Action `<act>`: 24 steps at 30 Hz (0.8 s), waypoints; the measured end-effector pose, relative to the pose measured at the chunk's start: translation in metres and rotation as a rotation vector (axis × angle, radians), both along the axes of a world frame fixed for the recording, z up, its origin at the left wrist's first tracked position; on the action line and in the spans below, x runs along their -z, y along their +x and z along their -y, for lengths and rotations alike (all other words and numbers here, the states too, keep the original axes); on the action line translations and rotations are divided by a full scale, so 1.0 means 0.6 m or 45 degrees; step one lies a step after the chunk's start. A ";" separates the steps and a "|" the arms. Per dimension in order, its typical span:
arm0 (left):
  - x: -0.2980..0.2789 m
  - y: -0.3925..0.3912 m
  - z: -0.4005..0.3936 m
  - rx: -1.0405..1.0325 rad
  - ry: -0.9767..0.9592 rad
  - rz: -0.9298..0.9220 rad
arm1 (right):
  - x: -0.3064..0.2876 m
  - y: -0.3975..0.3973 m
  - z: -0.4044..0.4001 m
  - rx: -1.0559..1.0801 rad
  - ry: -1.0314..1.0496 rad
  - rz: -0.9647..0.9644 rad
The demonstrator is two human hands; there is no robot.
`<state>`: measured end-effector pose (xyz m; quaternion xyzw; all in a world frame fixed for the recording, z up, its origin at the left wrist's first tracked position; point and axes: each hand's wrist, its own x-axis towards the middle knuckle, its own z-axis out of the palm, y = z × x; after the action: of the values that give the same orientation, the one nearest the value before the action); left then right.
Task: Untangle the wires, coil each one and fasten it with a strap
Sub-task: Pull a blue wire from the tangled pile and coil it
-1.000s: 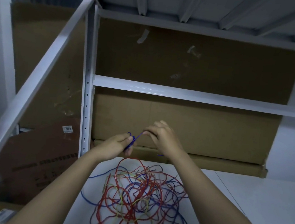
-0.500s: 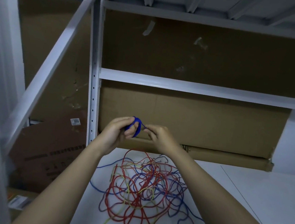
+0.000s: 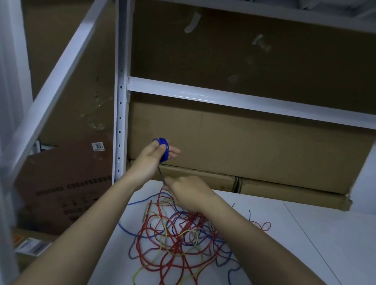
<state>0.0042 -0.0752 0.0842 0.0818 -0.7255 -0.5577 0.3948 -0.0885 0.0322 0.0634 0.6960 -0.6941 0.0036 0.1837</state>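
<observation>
Left hand [image 3: 149, 161] holds blue wire [image 3: 164, 150] coiled round its fingers, right hand [image 3: 187, 193] pinches it; box label [image 3: 97, 145] reads 3055

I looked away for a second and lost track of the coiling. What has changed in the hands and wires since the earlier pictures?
The blue coil on the left hand has grown by more turns. The right hand has dropped from beside the left hand to just above the tangle, pinching the blue wire stretched down from the coil. The tangle still lies on the white table, no strap visible.
</observation>
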 end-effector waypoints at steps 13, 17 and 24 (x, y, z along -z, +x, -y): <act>0.034 0.029 0.010 0.166 -0.324 0.483 | -0.021 -0.053 -0.019 -0.309 -0.589 -0.123; 0.019 0.030 -0.011 0.408 -0.134 0.419 | -0.030 -0.055 -0.023 -0.186 -0.689 0.660; 0.007 0.029 -0.032 0.633 0.259 0.151 | -0.027 -0.035 -0.020 -0.287 -0.664 1.495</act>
<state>0.0216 -0.0561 0.0802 -0.0271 -0.6854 -0.7017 0.1923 -0.1097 0.0444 0.0797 0.5793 -0.5782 0.5709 -0.0647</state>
